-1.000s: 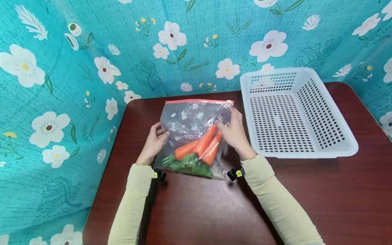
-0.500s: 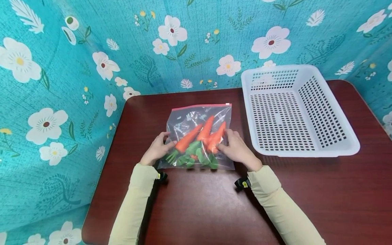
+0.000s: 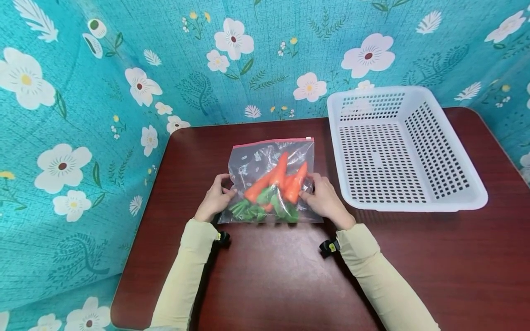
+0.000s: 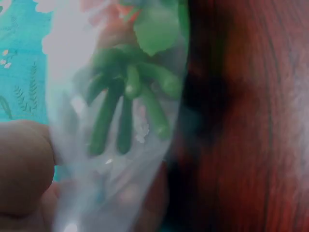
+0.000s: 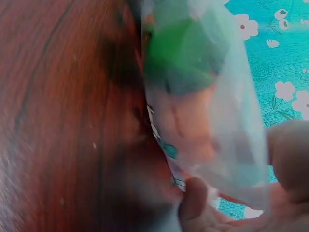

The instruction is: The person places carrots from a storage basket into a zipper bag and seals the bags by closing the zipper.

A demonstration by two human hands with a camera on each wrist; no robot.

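A clear zip bag with a red seam and a white slider at its far edge holds several orange carrots with green tops. At its left side my left hand grips the plastic between thumb and fingers. The right hand pinches the opposite side, beside the rightmost carrot. In the left wrist view, green stems show through the bag close to the left thumb. The right wrist view has a leafy top behind the plastic, with right-hand fingers at the bag's edge.
A white perforated plastic basket stands on the dark red-brown table, right of the bag. Behind and to the left hangs a turquoise flowered cloth.
The right hand has come down from near the bag's upper right corner to its side. The bag's near edge has shifted away from me, and the carrots have slid and fanned out inside.
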